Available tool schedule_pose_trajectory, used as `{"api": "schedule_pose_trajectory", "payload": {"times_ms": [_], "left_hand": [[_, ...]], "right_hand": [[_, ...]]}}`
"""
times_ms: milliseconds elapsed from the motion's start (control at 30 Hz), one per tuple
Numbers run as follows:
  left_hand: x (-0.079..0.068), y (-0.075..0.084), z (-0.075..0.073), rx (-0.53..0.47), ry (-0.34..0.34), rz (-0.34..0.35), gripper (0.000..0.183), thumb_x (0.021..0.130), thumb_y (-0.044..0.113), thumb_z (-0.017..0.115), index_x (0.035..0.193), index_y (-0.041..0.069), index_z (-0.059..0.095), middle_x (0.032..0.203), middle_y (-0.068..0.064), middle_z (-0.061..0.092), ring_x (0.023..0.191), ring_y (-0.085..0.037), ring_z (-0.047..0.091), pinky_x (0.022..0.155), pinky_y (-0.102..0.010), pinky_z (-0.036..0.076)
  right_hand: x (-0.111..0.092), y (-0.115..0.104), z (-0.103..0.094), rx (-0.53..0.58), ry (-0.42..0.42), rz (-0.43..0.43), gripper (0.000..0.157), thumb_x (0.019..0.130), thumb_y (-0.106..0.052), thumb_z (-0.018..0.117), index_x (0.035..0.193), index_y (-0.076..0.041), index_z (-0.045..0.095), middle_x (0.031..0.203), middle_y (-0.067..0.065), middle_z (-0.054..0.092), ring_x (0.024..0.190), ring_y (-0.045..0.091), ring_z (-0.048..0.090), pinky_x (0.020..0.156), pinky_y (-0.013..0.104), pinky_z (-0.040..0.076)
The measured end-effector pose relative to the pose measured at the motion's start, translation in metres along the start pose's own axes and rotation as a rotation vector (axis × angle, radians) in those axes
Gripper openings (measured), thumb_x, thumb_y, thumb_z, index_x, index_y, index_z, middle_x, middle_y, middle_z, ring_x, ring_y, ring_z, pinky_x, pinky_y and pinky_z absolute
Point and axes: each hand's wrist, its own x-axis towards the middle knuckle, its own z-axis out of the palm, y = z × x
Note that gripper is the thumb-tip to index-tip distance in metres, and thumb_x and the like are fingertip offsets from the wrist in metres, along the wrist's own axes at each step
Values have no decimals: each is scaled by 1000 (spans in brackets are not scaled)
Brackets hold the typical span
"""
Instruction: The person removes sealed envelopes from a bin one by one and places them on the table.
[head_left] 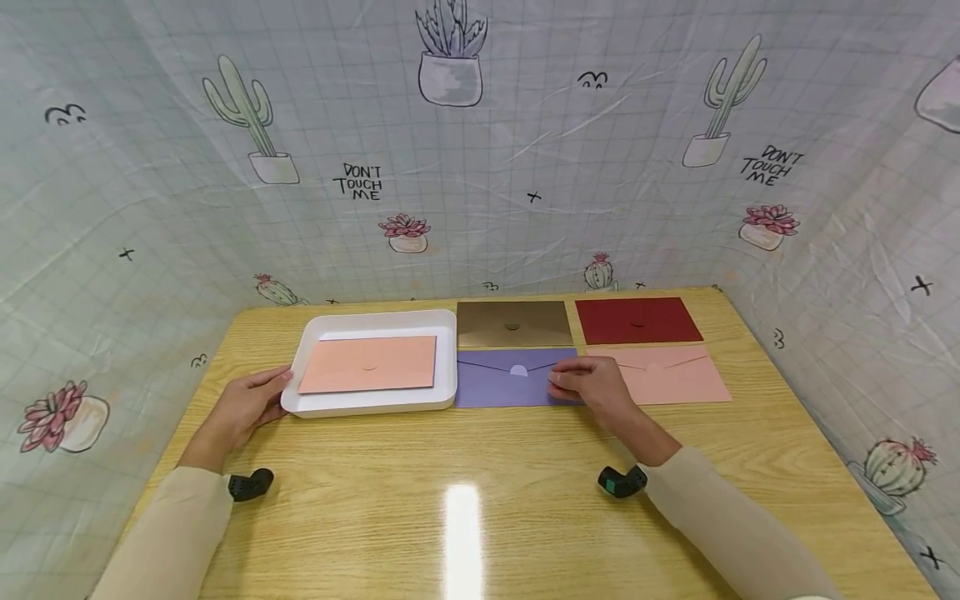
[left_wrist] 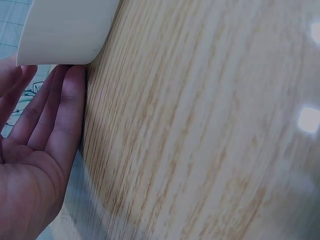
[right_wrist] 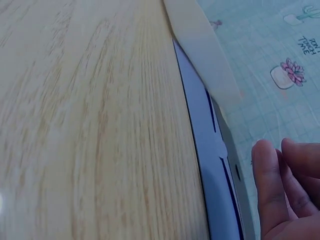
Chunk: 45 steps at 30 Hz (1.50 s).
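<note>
At the left end of the white tray point(head_left: 378, 406), my left hand point(head_left: 251, 404) holds the rim, its lower fingers point(left_wrist: 72, 95) against the outer wall near the table. A peach envelope point(head_left: 367, 367) lies in the tray, with a thin dark purple edge showing beneath its right side. My right hand point(head_left: 588, 385) hovers over the right end of a purple envelope point(head_left: 495, 389), its fingers loosely bent and nothing between them. The right wrist view shows its fingertips apart from the paper. Right of the purple envelope lies a pink envelope point(head_left: 675, 379), partly covered by the hand.
Behind the purple envelope is a gold-brown envelope point(head_left: 513, 325), and a dark red envelope point(head_left: 637, 321) lies to its right. All rest on a wooden table point(head_left: 360, 508). A printed cloth point(head_left: 480, 158) with cactus drawings hangs around the back and sides.
</note>
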Motion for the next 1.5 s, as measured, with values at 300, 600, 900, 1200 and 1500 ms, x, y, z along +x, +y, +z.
{"api": "schedule_pose_trajectory", "payload": {"times_ms": [300, 600, 900, 1200, 1500], "left_hand": [[0, 0, 1, 9, 6, 0, 66, 110, 42, 48, 164, 11, 26, 170, -26, 24, 90, 15, 58, 83, -14, 59], [0, 0, 0, 6, 9, 3, 68, 110, 44, 49, 164, 10, 26, 171, -25, 23, 90, 15, 58, 83, -14, 59], [-1, -1, -2, 14, 7, 4, 71, 109, 46, 50, 164, 10, 25, 171, -25, 22, 90, 16, 58, 83, -13, 58], [1, -1, -1, -3, 2, 11, 69, 109, 44, 50, 164, 9, 26, 171, -25, 23, 91, 16, 59, 84, -14, 59], [-1, 0, -1, 1, 8, -2, 71, 108, 47, 51, 164, 10, 26, 170, -25, 25, 91, 14, 59, 83, -14, 59]], "right_hand": [[3, -5, 13, -5, -20, -10, 35, 99, 4, 66, 129, 21, 61, 111, 24, 76, 90, 15, 79, 81, 31, 64], [7, -13, 26, -23, -25, 8, 32, 96, 2, 70, 124, 17, 66, 103, 17, 79, 87, 19, 80, 82, 35, 64], [10, -15, 36, -6, -48, -7, 32, 96, 0, 72, 123, 17, 67, 108, 20, 79, 84, 15, 79, 79, 31, 65], [12, -20, 46, 18, -77, -20, 33, 97, 1, 71, 124, 19, 65, 100, 14, 80, 84, 16, 79, 82, 34, 65], [15, -21, 58, 35, -80, -14, 31, 96, 4, 70, 122, 19, 66, 91, 5, 79, 81, 16, 79, 80, 33, 65]]}}
